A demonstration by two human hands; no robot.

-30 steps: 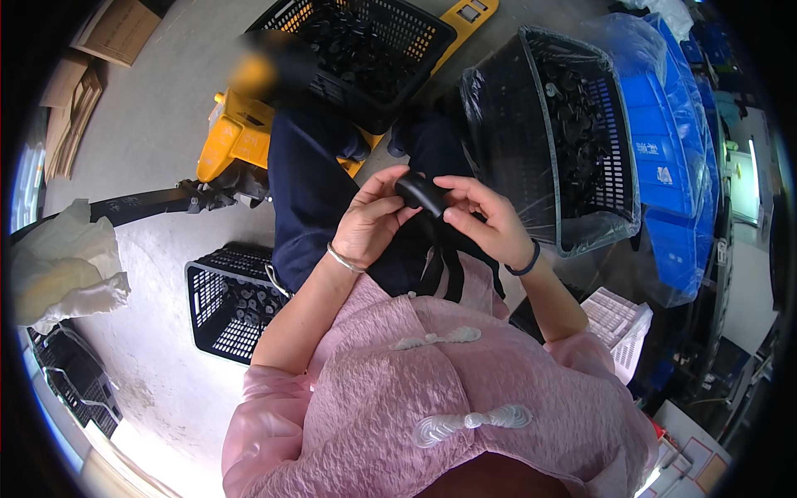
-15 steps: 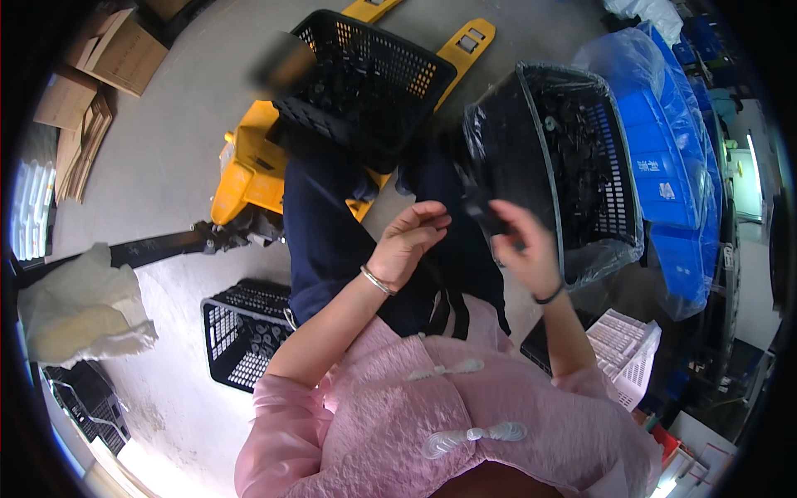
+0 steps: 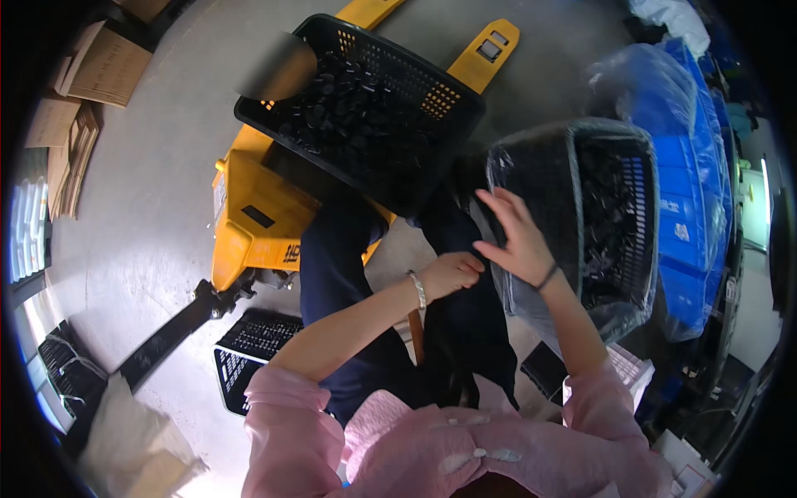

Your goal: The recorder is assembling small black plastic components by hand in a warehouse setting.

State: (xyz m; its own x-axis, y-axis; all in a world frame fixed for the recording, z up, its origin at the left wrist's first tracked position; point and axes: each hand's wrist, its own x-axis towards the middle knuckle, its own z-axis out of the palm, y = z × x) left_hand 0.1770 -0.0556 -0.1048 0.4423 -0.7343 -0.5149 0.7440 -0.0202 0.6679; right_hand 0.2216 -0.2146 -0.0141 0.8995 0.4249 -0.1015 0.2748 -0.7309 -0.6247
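Observation:
My left hand (image 3: 452,274) is held over my lap with its fingers curled in. Whatever is in them, if anything, is hidden. Beside it on the right, my right hand (image 3: 519,241) has its fingers stretched and its thumb apart, with nothing in it. It hovers by the near side of a black crate wrapped in clear plastic film (image 3: 535,178), which holds dark parts (image 3: 602,220). Ahead of my knees a black perforated basket (image 3: 398,56) holds many small, shiny black pieces (image 3: 349,108).
The basket rests over a yellow pallet truck (image 3: 257,224), whose dark handle (image 3: 170,332) extends lower left. Blue crates under film (image 3: 681,191) are at right. Another black basket (image 3: 261,332) and a white basket (image 3: 635,373) flank me. Cardboard boxes (image 3: 108,66) stand far left.
My view has shifted. My left hand has moved right and its fingers have curled in. A blurred dark thing was by my right hand; now that hand is spread and bare.

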